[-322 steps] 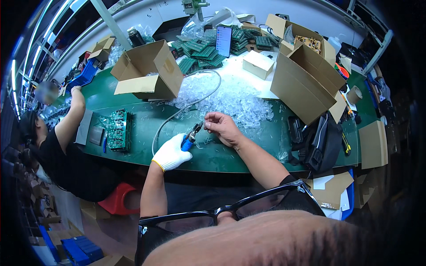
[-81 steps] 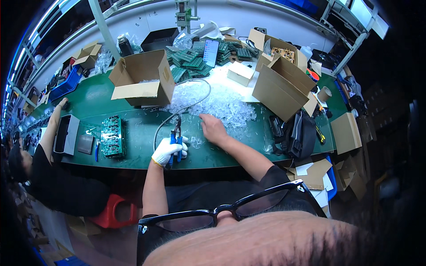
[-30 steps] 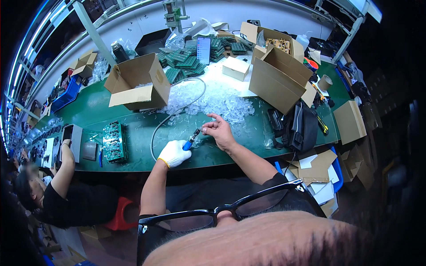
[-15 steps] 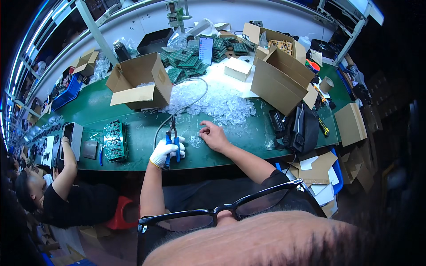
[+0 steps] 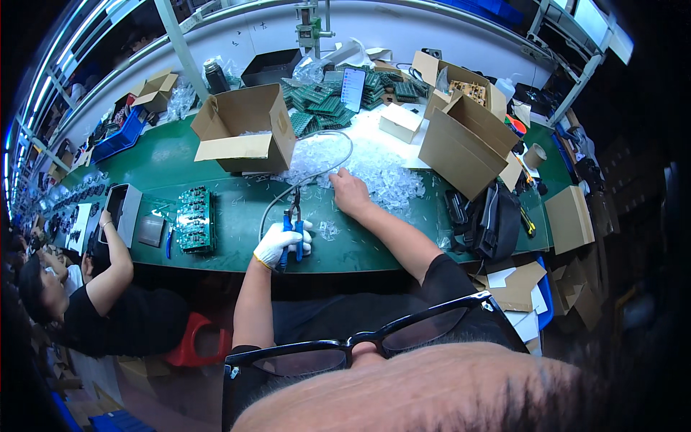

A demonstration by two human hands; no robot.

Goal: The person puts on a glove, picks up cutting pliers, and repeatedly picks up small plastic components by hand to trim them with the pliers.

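My left hand (image 5: 276, 245), in a white glove, is closed round the blue handles of a pair of cutting pliers (image 5: 294, 223). Their dark jaws point away from me over the green bench. My bare right hand (image 5: 350, 193) is at the near edge of a heap of small clear plastic pieces (image 5: 389, 173). Its fingers are bent together, and whatever they pinch is hidden. A few clear bits (image 5: 328, 230) lie apart on the bench, just right of the pliers. A grey cable (image 5: 350, 147) loops from beside the gloved hand over the heap.
Open cardboard boxes stand left (image 5: 245, 147) and right (image 5: 461, 155) of the heap. Green circuit boards (image 5: 317, 101) and a lit phone (image 5: 352, 90) are behind it. A populated board (image 5: 196, 219) lies at left, near a seated co-worker (image 5: 108, 288). A black bag (image 5: 497, 223) sits at right.
My right hand has moved away from the loose clear bits to the heap's edge. The gloved hand still grips the pliers. The whole view has shifted slightly.
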